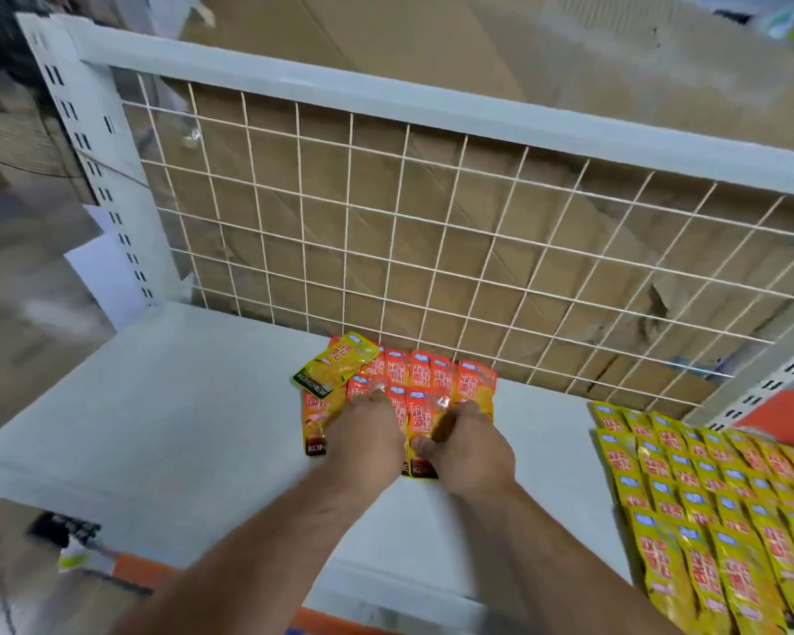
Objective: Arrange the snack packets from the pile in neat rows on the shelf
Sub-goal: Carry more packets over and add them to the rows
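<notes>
Orange snack packets [420, 375]: laid in rows at frame centre on the white shelf [179, 405], pressed under the flat-fingered left hand [367, 435]. One packet is pinched by the curled right hand [471, 446].

Bright, even overhead light; soft shadows; motion blur at left edge; wide-angle bending at borders; slight overall softness.
</notes>
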A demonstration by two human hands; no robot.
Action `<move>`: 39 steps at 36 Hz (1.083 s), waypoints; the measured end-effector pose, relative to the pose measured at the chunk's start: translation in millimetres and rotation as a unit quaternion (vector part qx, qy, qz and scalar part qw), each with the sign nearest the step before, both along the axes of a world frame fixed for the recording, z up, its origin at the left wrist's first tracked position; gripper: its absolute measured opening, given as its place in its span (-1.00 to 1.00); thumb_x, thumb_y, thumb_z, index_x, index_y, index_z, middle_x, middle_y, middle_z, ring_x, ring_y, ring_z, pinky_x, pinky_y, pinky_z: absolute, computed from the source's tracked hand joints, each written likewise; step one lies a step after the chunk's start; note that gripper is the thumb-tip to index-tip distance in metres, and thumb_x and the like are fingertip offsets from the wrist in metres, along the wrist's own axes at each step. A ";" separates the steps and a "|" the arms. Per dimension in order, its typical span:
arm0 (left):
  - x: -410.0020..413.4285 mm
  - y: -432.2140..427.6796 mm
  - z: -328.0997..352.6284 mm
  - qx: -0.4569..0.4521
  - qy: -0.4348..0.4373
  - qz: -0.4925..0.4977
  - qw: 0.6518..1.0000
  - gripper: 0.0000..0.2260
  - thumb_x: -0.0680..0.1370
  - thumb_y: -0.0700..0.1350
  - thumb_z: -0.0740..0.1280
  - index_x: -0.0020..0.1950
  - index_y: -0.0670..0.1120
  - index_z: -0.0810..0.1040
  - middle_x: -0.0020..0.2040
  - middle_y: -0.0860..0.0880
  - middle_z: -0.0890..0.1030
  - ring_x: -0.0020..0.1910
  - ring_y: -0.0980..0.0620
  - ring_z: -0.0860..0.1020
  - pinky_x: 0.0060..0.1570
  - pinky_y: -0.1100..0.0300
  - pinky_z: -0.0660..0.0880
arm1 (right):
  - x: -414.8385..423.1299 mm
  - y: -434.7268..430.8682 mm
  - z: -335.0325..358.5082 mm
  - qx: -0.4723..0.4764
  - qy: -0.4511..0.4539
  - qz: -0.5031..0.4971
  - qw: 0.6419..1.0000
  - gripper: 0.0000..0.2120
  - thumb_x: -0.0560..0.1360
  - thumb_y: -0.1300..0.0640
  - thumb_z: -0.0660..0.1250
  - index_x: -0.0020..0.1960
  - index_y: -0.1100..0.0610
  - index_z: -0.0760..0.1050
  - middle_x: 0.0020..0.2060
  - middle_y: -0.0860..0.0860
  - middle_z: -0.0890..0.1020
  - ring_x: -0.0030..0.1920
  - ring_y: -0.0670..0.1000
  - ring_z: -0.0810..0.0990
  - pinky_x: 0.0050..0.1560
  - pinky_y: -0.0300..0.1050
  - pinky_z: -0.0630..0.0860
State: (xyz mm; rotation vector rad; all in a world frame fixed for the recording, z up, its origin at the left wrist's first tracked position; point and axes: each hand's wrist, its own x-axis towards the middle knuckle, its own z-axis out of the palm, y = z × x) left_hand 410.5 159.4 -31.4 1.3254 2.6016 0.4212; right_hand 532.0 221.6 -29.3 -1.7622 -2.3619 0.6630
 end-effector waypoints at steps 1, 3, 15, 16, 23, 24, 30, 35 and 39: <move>-0.9 0.4 0.3 0.004 -0.014 0.000 1.000 -0.51 0.50 -0.02 0.37 0.39 -0.09 0.38 0.16 -0.07 0.58 0.15 -0.11 0.57 0.07 0.04 0.52 | -1.0 -0.7 0.6 -0.005 0.004 -0.005 1.000 -0.43 0.38 -0.27 0.42 0.22 0.02 0.35 0.08 -0.05 0.60 0.11 0.08 0.60 -0.03 -0.07 0.46; -3.4 1.3 0.3 0.020 -0.039 0.001 0.999 -0.51 0.49 -0.04 0.36 0.39 -0.08 0.36 0.18 -0.05 0.59 0.16 -0.11 0.57 0.06 0.06 0.50 | -1.5 -2.2 2.7 -0.015 0.014 -0.018 1.000 -0.46 0.37 -0.24 0.44 0.19 0.02 0.36 0.06 -0.05 0.61 0.09 0.08 0.60 -0.03 -0.07 0.45; -2.5 0.3 13.9 0.081 -0.130 0.002 0.988 -0.88 0.50 -0.10 0.31 -0.18 -0.14 0.50 -0.20 -0.04 0.60 -0.15 -0.14 0.58 -0.20 0.08 0.51 | 26.6 -1.0 2.0 -0.050 0.099 -0.069 0.991 -0.83 0.43 -0.01 0.41 -0.06 0.07 0.56 -0.14 -0.03 0.66 -0.09 0.06 0.64 -0.09 -0.06 0.57; -1.1 -0.1 15.7 0.089 -0.150 0.002 0.985 -0.84 0.50 -0.10 0.32 -0.21 -0.18 0.53 -0.23 -0.05 0.59 -0.18 -0.12 0.57 -0.20 0.06 0.51 | 31.4 -0.1 2.9 -0.059 0.137 -0.081 0.985 -0.89 0.43 0.06 0.41 -0.13 0.09 0.57 -0.20 -0.03 0.67 -0.14 0.05 0.64 -0.10 -0.06 0.58; 36.4 -6.8 32.9 0.162 -0.325 0.045 0.931 -0.79 0.50 -0.14 0.43 -0.28 -0.01 0.47 -0.30 0.14 0.45 -0.20 0.04 0.45 -0.10 0.15 0.45 | 77.4 -7.8 9.6 -0.129 0.361 -0.138 0.913 -0.69 0.43 0.29 0.46 -0.38 0.08 0.42 -0.40 0.00 0.60 -0.33 0.02 0.55 -0.24 -0.12 0.47; 45.3 -7.2 34.4 0.164 -0.350 0.044 0.921 -0.77 0.49 -0.15 0.45 -0.30 -0.02 0.47 -0.30 0.08 0.50 -0.23 0.01 0.47 -0.08 0.11 0.47 | 86.1 -9.0 9.2 -0.125 0.363 -0.142 0.912 -0.66 0.43 0.29 0.47 -0.40 0.07 0.40 -0.45 -0.04 0.57 -0.36 0.02 0.52 -0.26 -0.12 0.45; 112.2 -10.2 43.1 0.177 -0.440 0.023 0.880 -0.82 0.43 -0.23 0.47 -0.24 -0.07 0.49 -0.28 0.00 0.51 -0.24 -0.02 0.46 -0.16 0.15 0.36 | 151.7 -19.2 17.1 -0.068 0.359 -0.168 0.916 -0.61 0.39 0.21 0.51 -0.42 0.07 0.32 -0.57 -0.13 0.37 -0.44 -0.01 0.38 -0.33 -0.12 0.31; 187.6 -18.6 49.6 0.167 -0.455 -0.002 0.874 -0.85 0.39 -0.30 0.45 -0.29 -0.09 0.55 -0.32 -0.02 0.60 -0.31 0.00 0.53 -0.20 0.14 0.44 | 228.4 -33.3 24.9 -0.031 0.342 -0.185 0.921 -0.58 0.36 0.17 0.51 -0.41 0.07 0.26 -0.53 -0.07 0.34 -0.44 0.00 0.32 -0.33 -0.11 0.25; 254.6 -28.7 46.8 0.157 -0.469 -0.017 0.869 -0.91 0.37 -0.32 0.43 -0.20 -0.16 0.61 -0.30 -0.06 0.67 -0.33 -0.05 0.62 -0.20 0.03 0.56 | 298.6 -49.7 26.5 -0.027 0.339 -0.203 0.918 -0.58 0.36 0.17 0.51 -0.41 0.07 0.26 -0.55 -0.09 0.34 -0.42 0.02 0.36 -0.31 -0.11 0.32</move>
